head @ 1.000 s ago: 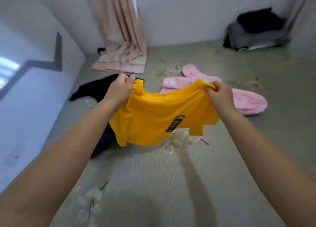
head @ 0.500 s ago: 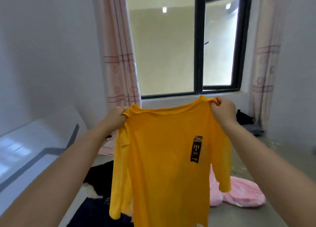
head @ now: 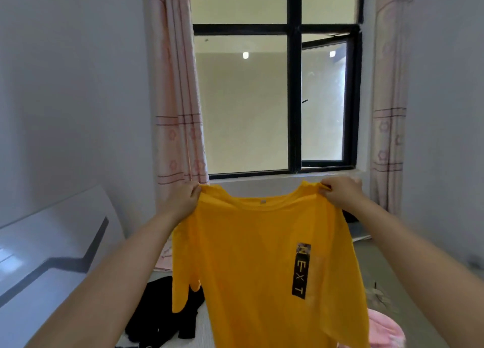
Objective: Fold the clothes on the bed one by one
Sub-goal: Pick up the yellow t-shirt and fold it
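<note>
Shirt (head: 264, 264), yellow and thin enough for window light to glow through it, hangs in the air in front of the person, between them and the window (head: 277, 99). Its cloth is soft and smooth, with a ribbed round neckline at the top and a black vertical strip printed "NEXT" on the right side of the chest. The long axis runs straight up and down: neck up, hem down past the lower edge of view; the short left sleeve droops in loose folds.

The left hand (head: 180, 201) has its fingers curled round the left shoulder seam, and the right hand (head: 340, 192) pinches the right shoulder the same way, so the shirt is stretched flat between them.

Below on the left, a black garment (head: 162, 313) lies crumpled on the bed (head: 377, 264); a fluffy pink garment (head: 387, 329) lies low on the right. Pale pink curtains (head: 178, 127) flank the black-framed window.

Compared with half a second ago, the hands are spread wider apart and the shirt hangs flatter, with its neckline drawn taut; one second ago it was bunched low over the bed.
</note>
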Demonstrator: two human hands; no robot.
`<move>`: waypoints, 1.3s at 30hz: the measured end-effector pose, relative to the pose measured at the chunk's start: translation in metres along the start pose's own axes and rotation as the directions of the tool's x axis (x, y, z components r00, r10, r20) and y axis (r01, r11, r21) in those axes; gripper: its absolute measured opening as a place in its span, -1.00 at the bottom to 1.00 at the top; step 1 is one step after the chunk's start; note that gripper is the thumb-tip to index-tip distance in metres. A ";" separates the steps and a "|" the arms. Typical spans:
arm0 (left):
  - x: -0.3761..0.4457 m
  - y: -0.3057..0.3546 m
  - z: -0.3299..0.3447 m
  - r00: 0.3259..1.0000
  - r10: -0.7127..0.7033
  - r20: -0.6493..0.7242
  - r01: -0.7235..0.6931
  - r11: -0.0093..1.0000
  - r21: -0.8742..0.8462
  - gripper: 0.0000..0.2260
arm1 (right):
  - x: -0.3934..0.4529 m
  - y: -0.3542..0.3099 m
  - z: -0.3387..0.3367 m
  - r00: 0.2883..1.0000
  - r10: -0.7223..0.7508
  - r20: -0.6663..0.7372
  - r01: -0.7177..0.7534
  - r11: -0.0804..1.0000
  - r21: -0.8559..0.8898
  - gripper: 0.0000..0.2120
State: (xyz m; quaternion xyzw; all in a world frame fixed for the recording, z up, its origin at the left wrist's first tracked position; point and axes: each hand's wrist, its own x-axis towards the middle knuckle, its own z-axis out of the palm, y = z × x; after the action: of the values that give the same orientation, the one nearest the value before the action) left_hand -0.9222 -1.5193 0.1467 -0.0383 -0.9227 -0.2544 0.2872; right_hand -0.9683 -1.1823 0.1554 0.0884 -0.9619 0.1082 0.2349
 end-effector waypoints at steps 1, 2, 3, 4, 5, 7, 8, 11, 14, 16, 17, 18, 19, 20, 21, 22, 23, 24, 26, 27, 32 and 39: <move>0.000 0.002 0.002 0.998 0.047 0.048 -0.050 0.997 0.061 -0.74 | 0.000 0.003 0.003 0.999 0.016 0.034 -0.014 0.998 -0.067 -0.79; 0.000 0.004 0.003 0.992 0.072 0.105 -0.082 0.992 0.095 -0.66 | 0.000 0.006 0.006 0.997 0.027 0.073 -0.018 0.993 -0.120 -0.80; -0.001 0.006 0.001 0.984 0.081 0.159 -0.096 0.992 0.086 -0.57 | 0.000 0.009 0.009 0.993 0.033 0.115 -0.015 0.987 -0.158 -0.80; -0.001 0.007 -0.002 0.977 0.081 0.198 -0.092 0.995 0.046 -0.53 | 0.000 0.011 0.012 0.986 0.038 0.161 -0.008 0.984 -0.179 -0.79; 0.000 0.008 -0.005 0.971 0.068 0.228 -0.073 0.997 0.014 -0.56 | 0.000 0.012 0.014 0.978 0.043 0.203 -0.004 0.982 -0.188 -0.78; 0.001 0.012 -0.011 0.961 0.020 0.275 -0.029 0.999 0.027 -0.67 | 0.002 0.012 0.016 0.972 0.043 0.230 0.001 0.982 -0.189 -0.75; 0.002 0.013 -0.012 0.960 0.003 0.279 -0.020 0.998 0.059 -0.72 | 0.003 0.011 0.018 0.978 0.036 0.207 0.004 0.982 -0.189 -0.75; 0.013 0.011 -0.010 0.990 0.005 0.144 -0.027 0.988 0.154 -0.84 | 0.010 0.005 0.021 1.000 0.006 0.017 -0.003 0.983 -0.181 -0.78; 0.018 0.008 -0.007 0.993 0.018 -0.114 0.006 0.980 0.200 -0.79 | 0.017 -0.001 0.027 0.977 0.028 -0.211 -0.034 0.999 -0.027 -0.80; 0.016 0.008 -0.003 0.971 0.032 -0.236 0.018 0.979 0.204 -0.79 | 0.020 -0.003 0.032 0.953 0.097 -0.288 -0.050 0.985 0.165 -0.80; 0.013 0.008 -0.001 0.957 0.041 -0.287 0.017 0.980 0.196 -0.80 | 0.019 -0.004 0.034 0.940 0.133 -0.313 -0.052 0.966 0.255 -0.80; 0.010 0.008 0.000 0.945 0.054 -0.323 0.011 0.981 0.194 -0.81 | 0.018 -0.004 0.036 0.930 0.168 -0.328 -0.055 0.943 0.328 -0.79; 0.005 0.009 0.001 0.938 0.066 -0.341 0.004 0.979 0.203 -0.81 | 0.016 -0.005 0.037 0.922 0.199 -0.331 -0.062 0.922 0.382 -0.78; 0.000 0.010 0.002 0.934 0.078 -0.349 0.001 0.976 0.220 -0.80 | 0.012 -0.006 0.037 0.919 0.223 -0.325 -0.073 0.906 0.417 -0.78; -0.005 0.012 0.002 0.932 0.087 -0.352 0.000 0.971 0.238 -0.80 | 0.008 -0.006 0.036 0.919 0.240 -0.314 -0.083 0.894 0.441 -0.79; -0.011 0.015 0.002 0.928 0.096 -0.359 -0.003 0.967 0.253 -0.80 | 0.001 -0.007 0.035 0.921 0.251 -0.298 -0.090 0.881 0.464 -0.80; -0.017 0.018 0.000 0.923 0.110 -0.370 -0.009 0.964 0.264 -0.80 | -0.006 -0.007 0.033 0.925 0.258 -0.280 -0.095 0.869 0.486 -0.80; -0.022 0.021 -0.002 0.915 0.125 -0.383 -0.019 0.963 0.270 -0.81 | -0.014 -0.006 0.031 0.927 0.263 -0.266 -0.099 0.859 0.503 -0.80; -0.035 0.028 -0.008 0.907 0.153 -0.392 -0.043 0.961 0.275 -0.83 | -0.031 -0.003 0.021 0.929 0.273 -0.249 -0.113 0.851 0.513 -0.78; -0.042 0.032 -0.011 0.910 0.163 -0.382 -0.055 0.959 0.278 -0.83 | -0.042 -0.001 0.014 0.932 0.277 -0.232 -0.124 0.848 0.514 -0.78; -0.100 0.056 -0.029 0.904 0.180 -0.388 -0.079 0.962 0.262 -0.83 | -0.107 0.017 -0.022 0.989 0.141 0.031 -0.141 0.897 0.419 -0.75; -0.243 0.059 -0.039 0.885 0.299 -0.357 -0.201 0.937 0.286 -0.88 | -0.241 0.027 -0.041 0.998 -0.062 0.023 0.064 0.994 -0.085 -0.77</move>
State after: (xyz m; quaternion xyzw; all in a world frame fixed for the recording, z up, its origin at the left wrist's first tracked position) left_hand -0.6872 -1.4689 0.0675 -0.0704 -0.8567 -0.1037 0.5003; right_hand -0.7456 -1.1170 0.0727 0.1096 -0.9648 0.0583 0.2318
